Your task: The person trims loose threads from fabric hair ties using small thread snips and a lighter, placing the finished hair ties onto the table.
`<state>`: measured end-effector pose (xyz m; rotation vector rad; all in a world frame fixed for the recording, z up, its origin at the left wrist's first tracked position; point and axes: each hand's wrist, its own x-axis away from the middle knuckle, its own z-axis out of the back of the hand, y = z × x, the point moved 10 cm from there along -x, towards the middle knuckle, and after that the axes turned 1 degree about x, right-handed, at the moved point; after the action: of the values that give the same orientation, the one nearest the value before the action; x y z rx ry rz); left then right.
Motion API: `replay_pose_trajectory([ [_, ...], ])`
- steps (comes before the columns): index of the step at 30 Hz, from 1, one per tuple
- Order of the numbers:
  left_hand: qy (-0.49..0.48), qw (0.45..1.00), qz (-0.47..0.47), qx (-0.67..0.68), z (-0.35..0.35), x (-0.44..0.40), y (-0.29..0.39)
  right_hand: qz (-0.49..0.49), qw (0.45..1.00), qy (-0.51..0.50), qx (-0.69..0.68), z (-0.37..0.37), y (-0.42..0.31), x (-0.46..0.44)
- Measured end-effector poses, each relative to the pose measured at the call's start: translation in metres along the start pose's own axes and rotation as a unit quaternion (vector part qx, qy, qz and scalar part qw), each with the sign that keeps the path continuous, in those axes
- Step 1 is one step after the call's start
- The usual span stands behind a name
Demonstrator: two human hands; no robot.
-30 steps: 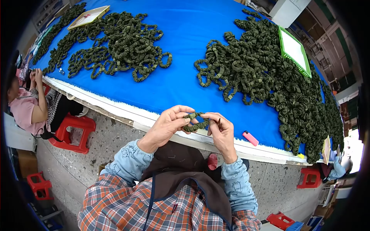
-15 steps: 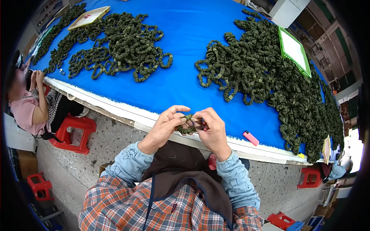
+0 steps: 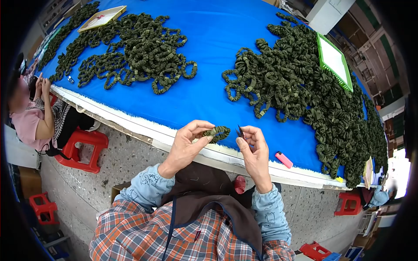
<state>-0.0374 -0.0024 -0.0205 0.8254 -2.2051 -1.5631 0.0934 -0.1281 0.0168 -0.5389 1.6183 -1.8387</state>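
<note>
Green loop (image 3: 224, 128) juts rightward from pinching left grip (image 3: 184, 145); right grip (image 3: 257, 157) holds dark snips (image 3: 241, 132).

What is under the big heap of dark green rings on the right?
Blue cloth shows along the edge of the heap and through small gaps. Anything else beneath the packed rings is covered, so I can't tell.
</note>
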Motion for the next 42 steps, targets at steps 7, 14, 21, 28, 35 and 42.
replay_pose_trajectory([
  [7, 0.026, 0.998, -0.052, -0.034, 0.000, 0.005, 0.010, 0.097, 0.991, -0.018, 0.090, -0.013, -0.027, 0.015],
  [14, 0.042, 0.998, -0.040, -0.024, 0.000, 0.008, 0.009, 0.235, 0.948, 0.015, 0.213, -0.016, -0.044, 0.023],
  [21, 0.044, 0.998, -0.037, -0.022, 0.003, 0.008, 0.005, 0.157, 0.979, 0.002, 0.130, -0.009, -0.025, 0.013],
  [28, 0.085, 0.990, 0.055, 0.095, -0.001, 0.005, -0.004, -0.025, 0.998, 0.002, -0.062, -0.003, 0.008, 0.001],
  [35, 0.021, 0.993, -0.021, -0.115, -0.010, 0.003, 0.009, -0.049, 0.994, -0.090, -0.031, -0.025, 0.036, 0.001],
  [42, -0.082, 0.986, -0.023, -0.146, -0.018, -0.002, -0.004, -0.122, 0.977, -0.105, -0.139, -0.030, 0.052, 0.000],
])
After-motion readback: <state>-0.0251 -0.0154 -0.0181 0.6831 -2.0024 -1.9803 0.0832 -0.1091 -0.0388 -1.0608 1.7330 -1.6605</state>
